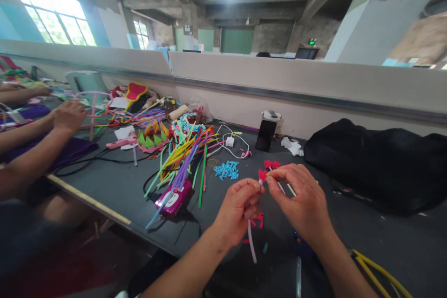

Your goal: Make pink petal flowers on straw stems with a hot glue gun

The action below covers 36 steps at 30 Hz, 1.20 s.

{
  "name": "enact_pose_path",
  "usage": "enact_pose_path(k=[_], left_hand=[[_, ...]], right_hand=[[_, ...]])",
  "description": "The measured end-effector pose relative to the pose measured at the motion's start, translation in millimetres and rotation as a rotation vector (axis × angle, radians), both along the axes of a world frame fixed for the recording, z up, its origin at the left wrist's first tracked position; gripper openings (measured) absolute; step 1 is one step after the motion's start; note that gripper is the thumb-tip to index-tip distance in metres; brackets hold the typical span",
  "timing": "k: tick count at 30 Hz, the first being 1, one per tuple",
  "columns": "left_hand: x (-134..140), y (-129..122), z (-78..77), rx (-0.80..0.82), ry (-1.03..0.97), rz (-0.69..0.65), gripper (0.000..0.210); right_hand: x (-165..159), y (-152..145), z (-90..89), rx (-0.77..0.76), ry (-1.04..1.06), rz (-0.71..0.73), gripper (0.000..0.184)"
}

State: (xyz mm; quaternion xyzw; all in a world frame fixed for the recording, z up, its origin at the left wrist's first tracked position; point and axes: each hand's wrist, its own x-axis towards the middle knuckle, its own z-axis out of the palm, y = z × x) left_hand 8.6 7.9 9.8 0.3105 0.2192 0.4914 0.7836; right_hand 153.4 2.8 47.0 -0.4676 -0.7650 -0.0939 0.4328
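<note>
My left hand (240, 207) is closed around a pale purple pipe cleaner stem (252, 244), whose lower end hangs below the fist. Red pipe cleaner pieces (262, 175) form a small flower head at its top. Thumb and forefinger of my right hand (302, 200) pinch at the edge of this head. Just behind sits another red flower head (271, 164), its pale stem partly behind my right fingers. Several loose red pieces (258, 220) lie on the table under my hands. To the left is a pile of short blue pipe cleaner pieces (226, 170).
Long coloured pipe cleaners (185, 158) lie across a magenta box (173, 198). A phone (266, 135) leans upright near a white charger (229, 141). On the right rests a black bag (373, 163). At left, a co-worker's hands (70, 114) work close to a pink glue gun (122, 142).
</note>
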Motion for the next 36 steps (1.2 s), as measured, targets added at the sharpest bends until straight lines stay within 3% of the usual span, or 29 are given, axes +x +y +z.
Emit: enact_pose_path(k=[10, 17, 36], left_hand=[[-2.9, 4.7, -4.0, -0.015, -0.07, 0.01, 0.012], [-3.5, 3.9, -1.4, -0.008, -0.081, 0.024, 0.012], [-5.3, 0.6, 0.6, 0.033, -0.027, -0.018, 0.014]], right_hand=[[6.8, -9.2, 11.9, 0.098, 0.08, -0.003, 0.006], [2.7, -10.4, 9.6, 0.105, 0.005, 0.101, 0.008], [1.3, -7.4, 9.5, 0.062, 0.006, 0.089, 0.006]])
